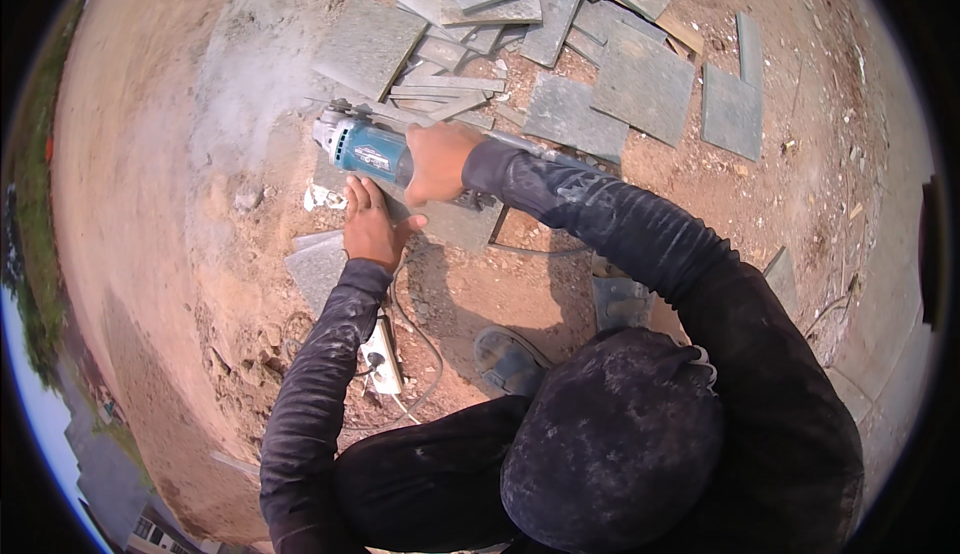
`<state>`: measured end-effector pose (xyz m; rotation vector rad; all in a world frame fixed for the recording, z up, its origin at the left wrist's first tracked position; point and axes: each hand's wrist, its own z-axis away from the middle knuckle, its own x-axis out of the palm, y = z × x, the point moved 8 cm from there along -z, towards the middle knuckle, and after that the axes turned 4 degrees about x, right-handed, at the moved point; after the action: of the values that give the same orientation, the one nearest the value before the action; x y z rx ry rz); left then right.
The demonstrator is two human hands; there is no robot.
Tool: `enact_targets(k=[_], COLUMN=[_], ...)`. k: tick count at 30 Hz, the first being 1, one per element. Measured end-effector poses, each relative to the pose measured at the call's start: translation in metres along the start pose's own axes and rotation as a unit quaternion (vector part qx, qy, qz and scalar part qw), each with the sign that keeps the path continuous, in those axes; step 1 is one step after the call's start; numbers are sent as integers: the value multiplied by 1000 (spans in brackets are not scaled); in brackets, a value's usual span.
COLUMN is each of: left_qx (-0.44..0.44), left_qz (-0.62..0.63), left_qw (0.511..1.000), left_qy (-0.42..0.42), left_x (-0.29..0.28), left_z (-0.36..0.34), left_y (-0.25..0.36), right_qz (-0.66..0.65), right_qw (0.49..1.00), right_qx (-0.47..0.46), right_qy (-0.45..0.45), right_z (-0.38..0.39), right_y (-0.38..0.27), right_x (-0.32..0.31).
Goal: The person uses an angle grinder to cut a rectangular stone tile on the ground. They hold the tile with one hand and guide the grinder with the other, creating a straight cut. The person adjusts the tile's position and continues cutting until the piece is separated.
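My right hand [438, 162] is wrapped round the body of a teal angle grinder [368, 149], whose silver head points left. Its disc cannot be made out clearly at the head. Beneath the grinder lies a grey stone slab [468, 224], partly covered by my hands and the tool. My left hand [373, 226] rests on the near-left part of this slab, fingers stretched forward and thumb out to the right, just below the grinder. Pale dust [240, 104] hangs in the air to the left of the grinder head.
Many grey stone slabs [645, 79] lie overlapping at the far side, with narrow cut strips [450, 84] nearer. Another slab piece [318, 269] is beside my left wrist. A white power strip [382, 359] and a looping cable [438, 354] lie on the dirt near my sandalled foot [507, 359].
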<state>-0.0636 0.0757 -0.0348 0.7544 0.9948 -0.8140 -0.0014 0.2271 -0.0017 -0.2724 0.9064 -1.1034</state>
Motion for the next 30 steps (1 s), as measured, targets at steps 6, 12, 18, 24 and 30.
enact_targets(k=[6, 12, 18, 24, 30], left_qx=[-13, -24, -28, -21, -29], left_qz=[-2, -13, -16, -15, -2], left_qw=[1000, 1000, 999, 999, 999], left_qy=[-19, -7, 15, 35, 24], left_x=[-5, -7, -1, 3, 1], left_z=[-1, 0, -1, 0, -2], left_y=[3, 3, 0, -2, 1], right_qz=[12, 42, 76, 92, 113], right_qw=[1000, 998, 996, 995, 993], right_qx=[-7, -35, -45, -33, -22], right_qy=[9, 6, 10, -8, -12], right_z=[-12, -22, -31, -37, -35], right_y=[-11, -24, -33, -41, -43], right_x=[1, -1, -2, -4, -9])
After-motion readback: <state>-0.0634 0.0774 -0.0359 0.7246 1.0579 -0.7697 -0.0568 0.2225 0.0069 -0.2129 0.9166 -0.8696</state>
